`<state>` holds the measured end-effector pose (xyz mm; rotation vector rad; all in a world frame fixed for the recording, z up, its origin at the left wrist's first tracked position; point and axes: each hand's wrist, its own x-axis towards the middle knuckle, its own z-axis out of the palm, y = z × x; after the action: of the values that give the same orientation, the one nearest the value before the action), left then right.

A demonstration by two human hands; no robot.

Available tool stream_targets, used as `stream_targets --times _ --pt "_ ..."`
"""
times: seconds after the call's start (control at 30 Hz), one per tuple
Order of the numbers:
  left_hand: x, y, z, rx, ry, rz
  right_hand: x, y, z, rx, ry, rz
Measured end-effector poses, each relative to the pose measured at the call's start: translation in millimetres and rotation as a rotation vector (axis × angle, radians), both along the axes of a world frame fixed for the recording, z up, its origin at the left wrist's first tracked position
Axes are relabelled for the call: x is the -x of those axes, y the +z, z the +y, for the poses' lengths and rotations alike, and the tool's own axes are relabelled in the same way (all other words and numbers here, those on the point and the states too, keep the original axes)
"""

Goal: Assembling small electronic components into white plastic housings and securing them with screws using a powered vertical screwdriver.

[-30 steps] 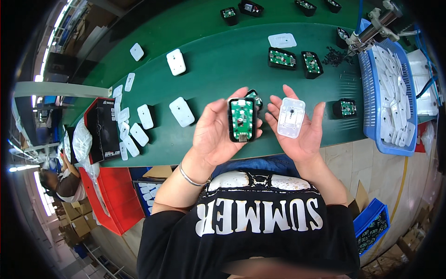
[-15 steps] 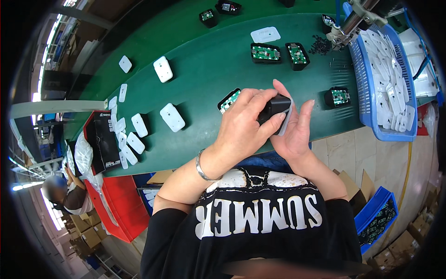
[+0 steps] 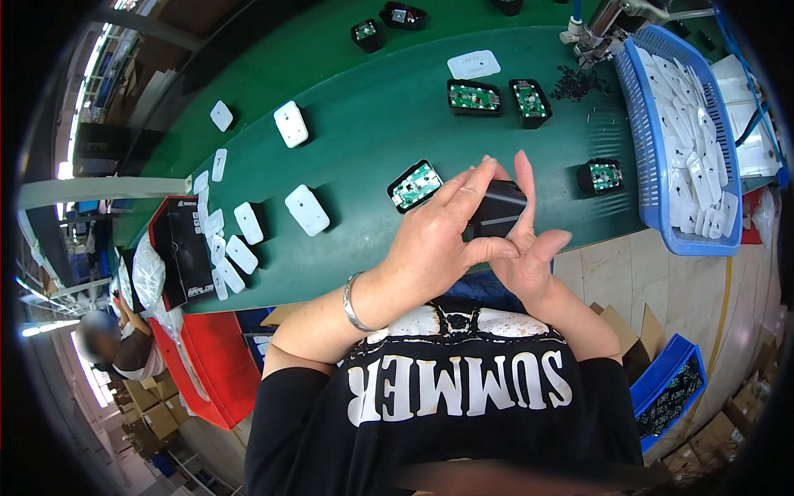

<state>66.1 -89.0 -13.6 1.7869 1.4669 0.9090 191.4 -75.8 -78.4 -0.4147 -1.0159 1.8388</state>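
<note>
Between my two hands is a black plastic case (image 3: pixel 502 207), its dark smooth side facing up. My left hand (image 3: pixel 434 236) holds it from the left, fingers along its far side and thumb at its near edge; a metal bangle circles that wrist. My right hand (image 3: pixel 533 260) backs it on the right, fingers stretched up along it and thumb out to the side. The case's underside is hidden by the palms. Just left of my fingertips lies an open black case with a green circuit board (image 3: pixel 415 187). Another open case with a board (image 3: pixel 605 175) stands to the right.
A blue basket (image 3: pixel 653 157) of white covers stands at the right, near a metal tool fixture (image 3: pixel 597 37). Small black screws (image 3: pixel 579 83) lie beside two open cases (image 3: pixel 474 97). White-topped cases (image 3: pixel 307 210) and loose covers (image 3: pixel 240 254) spread leftward. A red bin (image 3: pixel 211 364) sits below.
The case has been turned between my hands, and its pale cover edge no longer shows. My left hand has shifted slightly down, uncovering the board case beside it. The metal fixture has moved up and left.
</note>
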Motion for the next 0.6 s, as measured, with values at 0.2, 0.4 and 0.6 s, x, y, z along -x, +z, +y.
stream_targets --times 0.2,0.4,0.6 --pt "13 4 6 0.132 -0.088 -0.072 0 -2 3 0.038 0.102 -0.023" --pt "31 -22 -7 0.331 -0.031 -0.749 -36 62 56 -0.337 -0.505 -0.149" --pt "28 -19 -7 0.586 -0.118 -1.220 -85 202 160 -0.588 -0.516 -0.371"
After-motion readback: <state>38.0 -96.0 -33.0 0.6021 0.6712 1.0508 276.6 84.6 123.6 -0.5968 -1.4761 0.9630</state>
